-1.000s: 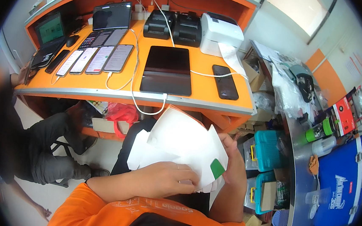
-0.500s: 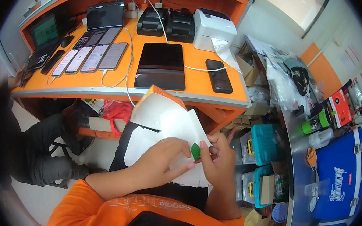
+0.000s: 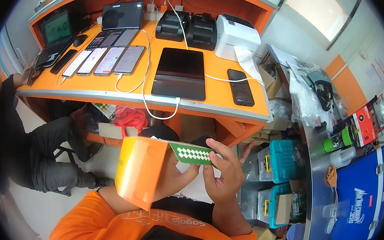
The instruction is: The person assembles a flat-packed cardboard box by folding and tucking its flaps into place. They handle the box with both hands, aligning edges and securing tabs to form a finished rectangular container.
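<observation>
A folding cardboard carton (image 3: 138, 172), orange and yellow outside with a green flap bearing a pale checkered pattern, is held over my lap. My left hand (image 3: 176, 177) grips it from behind the orange panel, which hides most of the fingers; the thumb shows under the green flap. With the fingers and thumb of my right hand (image 3: 225, 172) I pinch the right end of that flap. Part of the carton's white inner side shows low between my hands.
Ahead stands an orange desk (image 3: 136, 86) with a tablet (image 3: 180, 74), several phones, laptops and a white label printer (image 3: 237, 38). A metal counter at right carries a blue cooler (image 3: 359, 196). Teal-lidded bins (image 3: 286, 159) stand below it. A person (image 3: 14, 137) sits at left.
The carton has been turned and its panels bent up, so its orange and green outer side now faces me instead of the white inside. Both hands still hold it.
</observation>
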Motion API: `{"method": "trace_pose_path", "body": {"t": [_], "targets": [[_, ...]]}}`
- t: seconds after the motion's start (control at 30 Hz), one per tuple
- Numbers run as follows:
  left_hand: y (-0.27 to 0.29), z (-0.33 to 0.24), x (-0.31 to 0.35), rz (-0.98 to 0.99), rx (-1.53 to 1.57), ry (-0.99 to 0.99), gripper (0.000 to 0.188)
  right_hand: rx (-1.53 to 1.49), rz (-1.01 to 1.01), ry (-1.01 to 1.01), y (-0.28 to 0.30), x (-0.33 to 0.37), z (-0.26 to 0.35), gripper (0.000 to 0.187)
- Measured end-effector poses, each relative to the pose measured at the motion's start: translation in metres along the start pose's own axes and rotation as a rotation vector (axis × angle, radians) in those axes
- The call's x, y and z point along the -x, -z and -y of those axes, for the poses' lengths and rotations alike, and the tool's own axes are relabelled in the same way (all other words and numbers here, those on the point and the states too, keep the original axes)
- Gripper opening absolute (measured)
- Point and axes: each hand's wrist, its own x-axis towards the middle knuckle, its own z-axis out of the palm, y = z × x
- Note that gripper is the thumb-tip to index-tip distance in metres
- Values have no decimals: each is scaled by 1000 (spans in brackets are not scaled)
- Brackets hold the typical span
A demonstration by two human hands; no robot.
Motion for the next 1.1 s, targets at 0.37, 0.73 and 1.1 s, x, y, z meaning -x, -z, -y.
{"method": "trace_pose_path", "body": {"t": [0.37, 0.73, 1.1], "targets": [[-2, 21, -6, 20, 492, 81, 20, -79, -6, -19, -7, -5, -5, 23], [6, 28, -15, 46, 269, 126, 21, -658, 1, -495, -6, 0, -10, 12], [3, 39, -29, 119, 387, 264, 20, -896, -64, -790, -2, -10, -20, 20]]}}
